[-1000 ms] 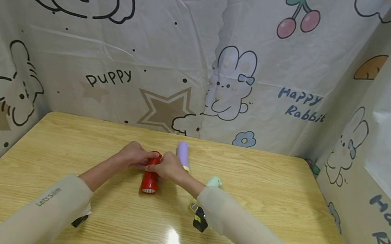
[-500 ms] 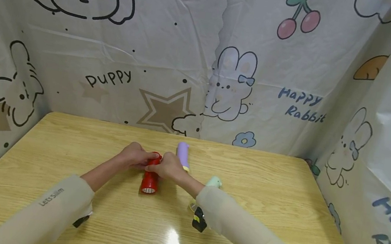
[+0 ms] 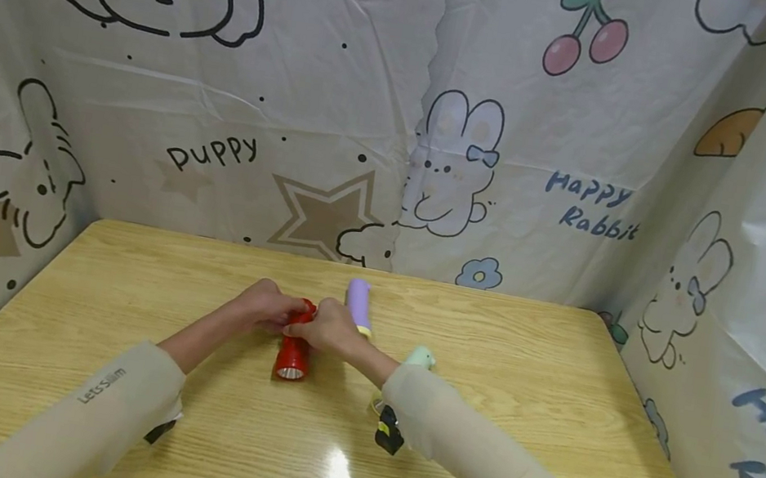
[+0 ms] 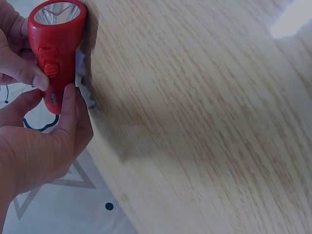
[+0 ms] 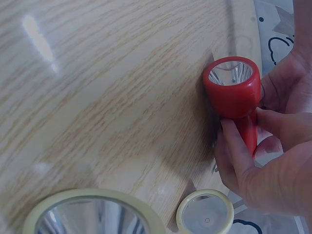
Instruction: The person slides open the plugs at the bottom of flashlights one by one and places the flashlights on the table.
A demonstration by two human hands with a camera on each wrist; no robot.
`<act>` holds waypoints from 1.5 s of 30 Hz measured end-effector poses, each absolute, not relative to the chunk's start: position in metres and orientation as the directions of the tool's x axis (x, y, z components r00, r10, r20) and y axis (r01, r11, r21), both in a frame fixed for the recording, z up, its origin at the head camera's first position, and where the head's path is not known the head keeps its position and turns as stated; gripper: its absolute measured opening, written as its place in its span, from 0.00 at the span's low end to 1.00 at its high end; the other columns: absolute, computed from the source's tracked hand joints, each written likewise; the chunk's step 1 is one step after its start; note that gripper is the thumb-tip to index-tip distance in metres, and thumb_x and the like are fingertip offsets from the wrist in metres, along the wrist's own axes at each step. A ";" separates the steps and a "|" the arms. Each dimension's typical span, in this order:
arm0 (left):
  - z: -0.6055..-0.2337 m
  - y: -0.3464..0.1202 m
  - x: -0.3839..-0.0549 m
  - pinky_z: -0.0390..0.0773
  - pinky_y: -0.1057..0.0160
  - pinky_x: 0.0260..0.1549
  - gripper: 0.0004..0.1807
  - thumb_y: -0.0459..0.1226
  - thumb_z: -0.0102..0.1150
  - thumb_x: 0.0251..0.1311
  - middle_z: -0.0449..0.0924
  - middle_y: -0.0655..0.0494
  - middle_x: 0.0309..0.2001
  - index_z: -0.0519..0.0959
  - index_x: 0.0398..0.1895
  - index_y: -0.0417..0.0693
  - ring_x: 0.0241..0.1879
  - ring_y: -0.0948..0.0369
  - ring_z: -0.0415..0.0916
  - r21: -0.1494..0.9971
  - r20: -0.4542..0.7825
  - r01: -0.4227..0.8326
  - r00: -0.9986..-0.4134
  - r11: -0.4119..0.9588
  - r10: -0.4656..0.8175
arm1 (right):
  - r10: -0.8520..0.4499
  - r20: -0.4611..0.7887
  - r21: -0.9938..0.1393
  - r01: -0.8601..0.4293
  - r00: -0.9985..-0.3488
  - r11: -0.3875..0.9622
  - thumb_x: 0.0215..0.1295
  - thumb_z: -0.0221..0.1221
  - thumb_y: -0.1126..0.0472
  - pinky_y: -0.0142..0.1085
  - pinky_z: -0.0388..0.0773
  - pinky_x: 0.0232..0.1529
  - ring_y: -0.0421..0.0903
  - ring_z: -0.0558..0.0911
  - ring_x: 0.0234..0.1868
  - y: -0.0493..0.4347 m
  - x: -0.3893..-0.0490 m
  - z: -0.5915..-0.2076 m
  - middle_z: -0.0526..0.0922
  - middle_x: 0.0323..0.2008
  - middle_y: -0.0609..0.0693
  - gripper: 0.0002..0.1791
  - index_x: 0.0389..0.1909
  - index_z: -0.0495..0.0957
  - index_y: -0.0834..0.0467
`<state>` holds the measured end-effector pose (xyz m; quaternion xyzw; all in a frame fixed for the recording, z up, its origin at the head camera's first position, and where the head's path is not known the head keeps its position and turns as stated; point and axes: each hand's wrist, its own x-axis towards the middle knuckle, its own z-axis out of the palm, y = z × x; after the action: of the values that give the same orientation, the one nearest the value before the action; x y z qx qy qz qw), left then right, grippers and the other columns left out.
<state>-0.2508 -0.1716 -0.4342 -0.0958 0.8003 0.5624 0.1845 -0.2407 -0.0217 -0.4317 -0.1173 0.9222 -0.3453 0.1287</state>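
A red flashlight (image 3: 293,359) points its clear lens toward me near the back middle of the table. My left hand (image 3: 263,304) pinches its narrow tail end, fingers and thumb on either side, as the left wrist view shows. From the other side my right hand (image 3: 333,326) grips the barrel. In the left wrist view the right thumb (image 4: 30,75) lies beside the red slide switch (image 4: 51,70). The flashlight's head (image 5: 233,90) is uncovered by either hand in the right wrist view.
Right of the hands lies a purple flashlight (image 3: 358,303) with a yellow ring. A mint-green flashlight (image 3: 420,356) is partly hidden under my right forearm. Two pale-rimmed lenses show in the right wrist view, the nearer lens (image 5: 92,217) large. Printed cloth (image 3: 344,101) walls the wooden table (image 3: 521,359).
Both hands keep their hold on the red flashlight, which stays almost in place. Only a slight shift of the sleeves shows.
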 end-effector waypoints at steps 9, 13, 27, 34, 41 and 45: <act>-0.433 -0.171 -0.249 0.80 0.72 0.23 0.12 0.37 0.64 0.64 0.71 0.58 0.16 0.79 0.27 0.36 0.16 0.67 0.74 0.848 -0.412 -0.359 -0.909 0.390 0.059 | -0.314 -0.189 -0.712 -0.090 -0.930 0.696 0.57 0.73 0.55 0.26 0.68 0.15 0.39 0.72 0.14 -0.020 -0.239 -0.431 0.74 0.15 0.46 0.18 0.19 0.76 0.59; -0.434 -0.171 -0.249 0.81 0.71 0.25 0.13 0.37 0.64 0.65 0.73 0.57 0.18 0.80 0.31 0.32 0.17 0.67 0.75 0.848 -0.411 -0.357 -0.910 0.392 0.058 | -0.320 -0.207 -0.722 -0.077 -0.924 0.687 0.59 0.72 0.56 0.27 0.72 0.16 0.41 0.76 0.16 -0.020 -0.239 -0.430 0.76 0.16 0.47 0.18 0.20 0.77 0.60; -0.435 -0.174 -0.248 0.82 0.70 0.26 0.14 0.37 0.65 0.64 0.75 0.56 0.18 0.80 0.32 0.31 0.18 0.66 0.77 0.843 -0.406 -0.358 -0.913 0.401 0.038 | -0.298 -0.204 -0.678 -0.085 -0.932 0.730 0.57 0.73 0.54 0.26 0.69 0.14 0.42 0.77 0.14 -0.024 -0.242 -0.433 0.76 0.14 0.48 0.20 0.17 0.75 0.58; -0.435 -0.175 -0.249 0.81 0.70 0.26 0.14 0.39 0.66 0.63 0.73 0.57 0.16 0.80 0.29 0.32 0.16 0.66 0.76 0.841 -0.395 -0.350 -0.918 0.412 0.027 | -0.302 -0.201 -0.687 -0.086 -0.932 0.722 0.57 0.73 0.53 0.28 0.73 0.15 0.47 0.82 0.19 -0.025 -0.242 -0.434 0.77 0.15 0.48 0.19 0.20 0.76 0.58; -0.435 -0.174 -0.247 0.79 0.71 0.23 0.15 0.39 0.68 0.60 0.72 0.57 0.16 0.80 0.26 0.34 0.17 0.64 0.75 0.833 -0.374 -0.332 -0.928 0.442 0.007 | -0.310 -0.211 -0.707 -0.075 -0.927 0.703 0.57 0.73 0.53 0.31 0.78 0.19 0.48 0.83 0.19 -0.024 -0.242 -0.432 0.78 0.15 0.48 0.18 0.20 0.77 0.58; -0.434 -0.173 -0.248 0.76 0.72 0.22 0.15 0.39 0.69 0.60 0.72 0.57 0.16 0.79 0.26 0.34 0.17 0.65 0.75 0.825 -0.369 -0.329 -0.929 0.459 -0.004 | -0.315 -0.216 -0.708 -0.073 -0.924 0.702 0.58 0.73 0.53 0.30 0.77 0.18 0.48 0.84 0.20 -0.023 -0.242 -0.432 0.78 0.15 0.49 0.18 0.20 0.77 0.59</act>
<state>-0.2479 -0.1727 -0.4336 -0.0993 0.8391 0.5105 0.1594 -0.2424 -0.0226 -0.4315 -0.1068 0.9081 -0.3708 0.1627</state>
